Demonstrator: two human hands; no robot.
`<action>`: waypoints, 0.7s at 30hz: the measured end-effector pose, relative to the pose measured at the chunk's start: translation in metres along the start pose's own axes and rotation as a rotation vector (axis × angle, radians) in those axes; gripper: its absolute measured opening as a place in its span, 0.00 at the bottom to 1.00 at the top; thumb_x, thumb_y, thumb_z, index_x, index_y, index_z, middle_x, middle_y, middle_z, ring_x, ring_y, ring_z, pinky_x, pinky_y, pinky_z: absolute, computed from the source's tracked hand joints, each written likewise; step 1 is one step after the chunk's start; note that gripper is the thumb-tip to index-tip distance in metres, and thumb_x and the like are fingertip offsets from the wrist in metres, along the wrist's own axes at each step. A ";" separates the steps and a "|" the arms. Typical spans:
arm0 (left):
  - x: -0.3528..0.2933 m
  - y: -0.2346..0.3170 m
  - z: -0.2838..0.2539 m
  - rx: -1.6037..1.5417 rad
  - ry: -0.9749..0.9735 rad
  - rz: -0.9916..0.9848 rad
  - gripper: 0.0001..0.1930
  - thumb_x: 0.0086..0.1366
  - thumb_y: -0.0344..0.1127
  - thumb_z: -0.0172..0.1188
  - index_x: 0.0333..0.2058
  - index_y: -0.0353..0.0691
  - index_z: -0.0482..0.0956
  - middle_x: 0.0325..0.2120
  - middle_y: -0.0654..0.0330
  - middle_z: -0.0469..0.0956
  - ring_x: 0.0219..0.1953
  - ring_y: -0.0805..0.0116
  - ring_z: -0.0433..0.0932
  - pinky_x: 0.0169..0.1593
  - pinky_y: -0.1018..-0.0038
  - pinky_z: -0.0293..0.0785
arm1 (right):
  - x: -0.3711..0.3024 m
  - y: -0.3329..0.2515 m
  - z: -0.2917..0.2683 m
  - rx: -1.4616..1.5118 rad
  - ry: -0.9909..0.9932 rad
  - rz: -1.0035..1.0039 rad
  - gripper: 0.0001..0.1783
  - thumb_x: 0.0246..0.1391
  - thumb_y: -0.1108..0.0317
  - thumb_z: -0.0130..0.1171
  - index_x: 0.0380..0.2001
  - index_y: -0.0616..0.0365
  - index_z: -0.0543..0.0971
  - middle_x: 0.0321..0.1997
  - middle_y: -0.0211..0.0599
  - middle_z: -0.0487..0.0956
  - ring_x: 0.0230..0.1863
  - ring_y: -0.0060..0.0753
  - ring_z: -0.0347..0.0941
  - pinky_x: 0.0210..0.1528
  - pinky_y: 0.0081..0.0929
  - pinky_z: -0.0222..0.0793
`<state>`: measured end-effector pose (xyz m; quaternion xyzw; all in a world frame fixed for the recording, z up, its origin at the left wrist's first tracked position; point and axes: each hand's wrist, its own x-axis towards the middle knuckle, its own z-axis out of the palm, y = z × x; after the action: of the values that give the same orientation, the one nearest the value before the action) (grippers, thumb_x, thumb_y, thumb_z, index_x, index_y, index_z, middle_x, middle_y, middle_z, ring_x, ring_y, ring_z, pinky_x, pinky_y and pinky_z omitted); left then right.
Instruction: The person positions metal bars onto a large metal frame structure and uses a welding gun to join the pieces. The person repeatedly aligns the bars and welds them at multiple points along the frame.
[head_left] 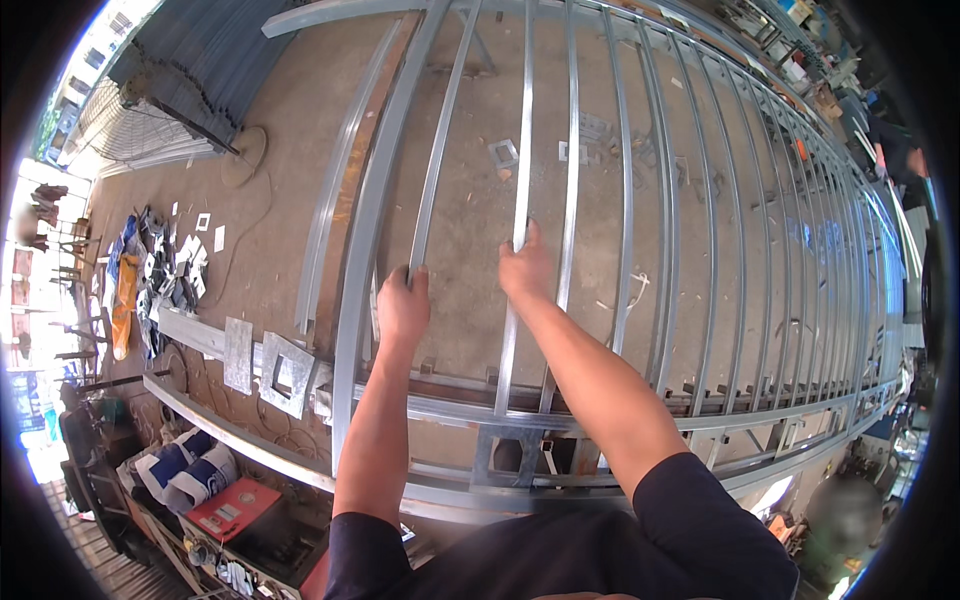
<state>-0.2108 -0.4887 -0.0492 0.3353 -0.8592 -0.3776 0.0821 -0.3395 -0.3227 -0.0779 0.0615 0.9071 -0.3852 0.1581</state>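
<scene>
The concrete floor (470, 200) spreads beneath everything, and over it lies a big metal frame (455, 408), its long bars running from the near edge towards the far edge. A wide beam (386, 165) stands on its left side. Between that beam and the right end, the bars form a row, and two of them are in the person's hands.

The left bar (444, 135), next to the beam, has its near part inside the left hand (403, 310), whose fingers curl round it; whether it reaches the near edge under the hand I cannot tell. The right bar (527, 120) runs through the right hand (527, 268), thumb and fingers closed about it, and carries on to the near edge. Just beside it lies a third bar (571, 130), closer than the usual gap.

The row to the right looks laid out, so I judge that stretch mostly done; the uneven gaps near the beam suggest spacing is left there. Whether any bar is fixed cannot be told. Smaller still, a square plate with a hole (286, 373) sits beyond the frame's near left corner
</scene>
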 end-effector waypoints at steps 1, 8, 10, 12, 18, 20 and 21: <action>0.001 0.004 0.000 0.009 -0.002 0.004 0.23 0.72 0.47 0.57 0.46 0.27 0.82 0.36 0.36 0.83 0.43 0.34 0.81 0.47 0.49 0.75 | 0.003 0.004 0.004 0.006 -0.003 -0.007 0.40 0.64 0.58 0.58 0.74 0.57 0.58 0.69 0.58 0.72 0.65 0.60 0.72 0.65 0.49 0.70; 0.011 -0.023 0.022 0.073 0.036 0.067 0.22 0.73 0.48 0.57 0.43 0.28 0.81 0.36 0.35 0.81 0.42 0.33 0.80 0.46 0.48 0.75 | 0.007 0.009 0.004 0.000 -0.062 -0.061 0.37 0.67 0.59 0.53 0.73 0.63 0.58 0.68 0.62 0.72 0.63 0.65 0.73 0.61 0.53 0.72; 0.025 -0.068 0.049 0.123 0.118 0.151 0.21 0.73 0.48 0.57 0.41 0.29 0.79 0.36 0.35 0.80 0.41 0.32 0.80 0.44 0.47 0.75 | 0.010 0.008 0.012 -0.005 -0.052 -0.081 0.38 0.67 0.59 0.51 0.74 0.63 0.56 0.68 0.62 0.71 0.63 0.66 0.73 0.62 0.53 0.72; 0.029 -0.060 0.053 0.042 0.006 0.161 0.21 0.72 0.47 0.58 0.40 0.29 0.78 0.35 0.34 0.80 0.41 0.31 0.79 0.43 0.45 0.75 | 0.022 0.030 0.030 0.001 0.120 -0.093 0.32 0.67 0.57 0.53 0.70 0.58 0.64 0.57 0.63 0.79 0.56 0.64 0.78 0.56 0.53 0.76; 0.024 -0.047 0.055 -0.250 -0.246 -0.158 0.24 0.75 0.49 0.53 0.54 0.31 0.75 0.33 0.45 0.82 0.33 0.53 0.83 0.38 0.60 0.77 | 0.012 0.009 0.007 -0.043 -0.041 -0.062 0.34 0.64 0.56 0.55 0.69 0.60 0.64 0.59 0.63 0.78 0.58 0.66 0.77 0.60 0.53 0.73; 0.024 -0.040 0.059 -0.117 -0.161 -0.028 0.24 0.75 0.49 0.51 0.53 0.29 0.73 0.37 0.38 0.81 0.41 0.38 0.80 0.46 0.53 0.75 | 0.022 0.015 0.017 -0.101 -0.007 -0.023 0.32 0.63 0.58 0.55 0.68 0.59 0.66 0.58 0.62 0.78 0.57 0.65 0.78 0.59 0.54 0.74; 0.023 -0.041 0.062 -0.052 -0.118 0.037 0.24 0.75 0.49 0.50 0.52 0.29 0.73 0.39 0.34 0.81 0.45 0.30 0.78 0.50 0.49 0.75 | 0.026 0.017 0.023 -0.130 0.009 -0.005 0.31 0.62 0.60 0.56 0.67 0.58 0.67 0.58 0.62 0.78 0.56 0.64 0.78 0.58 0.54 0.75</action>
<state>-0.2317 -0.4868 -0.1237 0.2942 -0.8586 -0.4171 0.0469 -0.3549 -0.3277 -0.1128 0.0505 0.9312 -0.3254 0.1567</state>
